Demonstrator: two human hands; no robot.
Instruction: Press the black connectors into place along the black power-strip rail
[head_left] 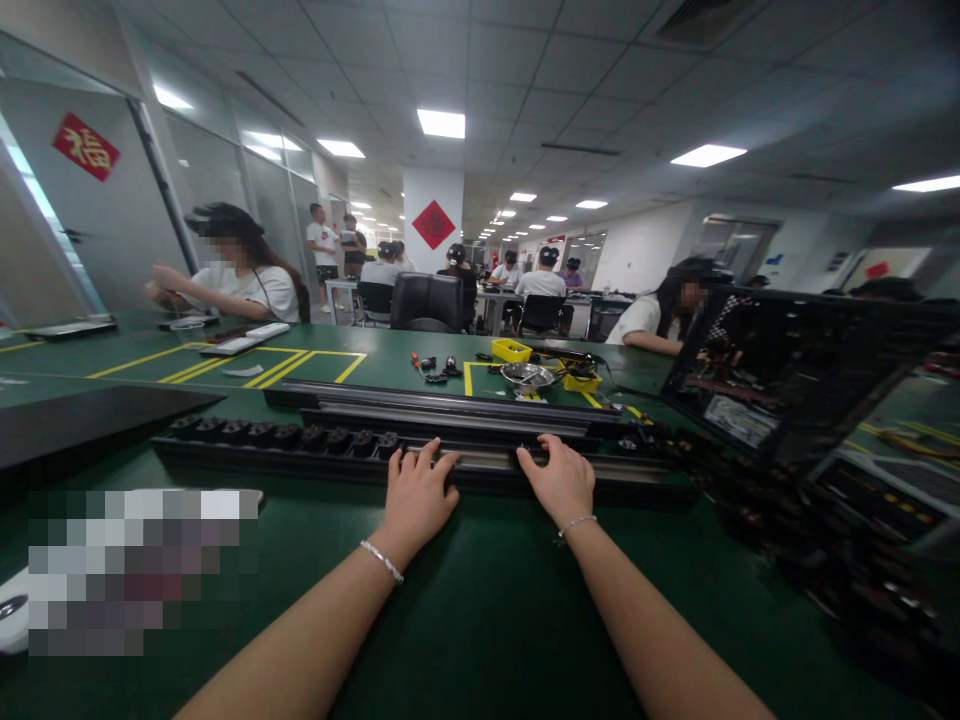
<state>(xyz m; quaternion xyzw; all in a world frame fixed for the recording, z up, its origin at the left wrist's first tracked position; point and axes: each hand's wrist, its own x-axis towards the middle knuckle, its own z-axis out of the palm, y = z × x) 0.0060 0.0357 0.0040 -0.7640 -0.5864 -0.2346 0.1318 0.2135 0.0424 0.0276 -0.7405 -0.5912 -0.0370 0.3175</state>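
A long black rail (255, 462) lies across the green table, with a row of round black parts (322, 438) set in its left half. My left hand (421, 490) rests at the rail's middle, just right of these parts, its fingers spread and nothing seen in them. Farther right, my right hand (559, 478) touches the rail's pale inner strip (484, 457) with thumb and fingers apart. Behind this rail lie more long dark rails (442, 405).
A metal bowl (527, 375), yellow bins (511, 350) and small black parts (450, 368) stand farther back. At right is a dark open case (780, 370) beside cluttered parts. A pixelated white object (142, 570) lies front left. People sit across the table.
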